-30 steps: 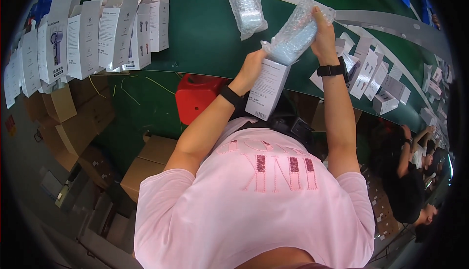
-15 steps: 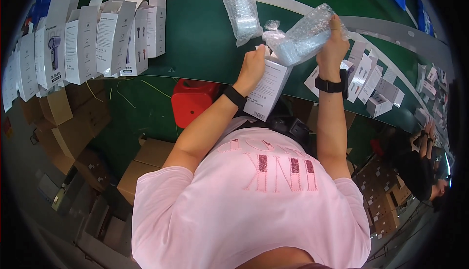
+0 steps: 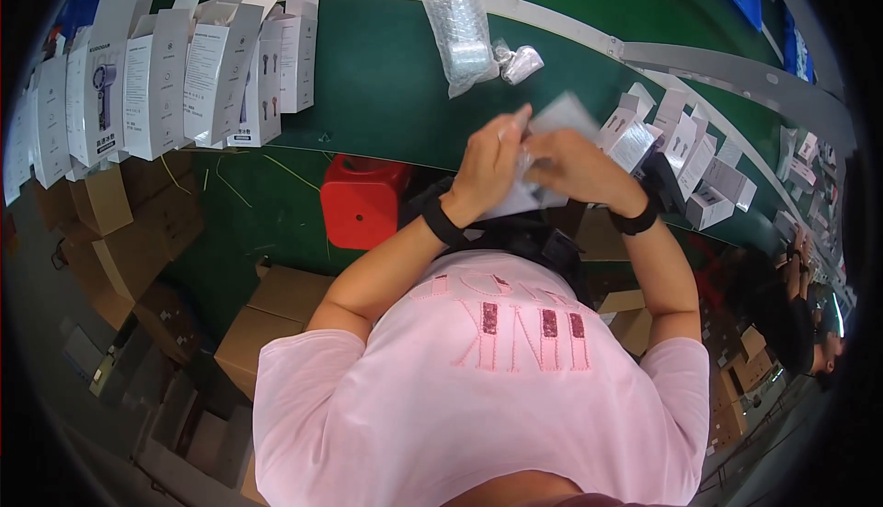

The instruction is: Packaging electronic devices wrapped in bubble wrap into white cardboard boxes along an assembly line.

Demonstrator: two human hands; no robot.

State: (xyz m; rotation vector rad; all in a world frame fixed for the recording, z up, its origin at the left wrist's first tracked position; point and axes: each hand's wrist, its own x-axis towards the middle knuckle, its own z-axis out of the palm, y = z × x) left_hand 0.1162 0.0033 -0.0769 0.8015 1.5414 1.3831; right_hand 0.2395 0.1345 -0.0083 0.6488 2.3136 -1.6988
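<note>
My left hand (image 3: 489,162) is closed round the upper part of a white carton (image 3: 513,196), held in front of my body at the table edge. My right hand (image 3: 579,167) is bent over the top of that carton, its fingers smeared by motion. A pale, blurred piece (image 3: 566,116) stands up behind the right hand; whether it is a flap or wrap I cannot tell. Beyond the hands lies a bubble-wrapped pack (image 3: 457,33) on the green table (image 3: 377,74). Beside it sits a small clear-wrapped white item (image 3: 522,63).
Several upright white cartons (image 3: 152,84) with raised flaps line the table's left side. More open cartons (image 3: 685,153) stand at the right. A red stool (image 3: 361,208) and brown boxes (image 3: 276,309) are below the table. Another person (image 3: 782,295) is at far right.
The bubble-wrapped pack that my right hand held up no longer shows. My right hand has come down and left onto the carton. The small wrapped item now lies uncovered on the table.
</note>
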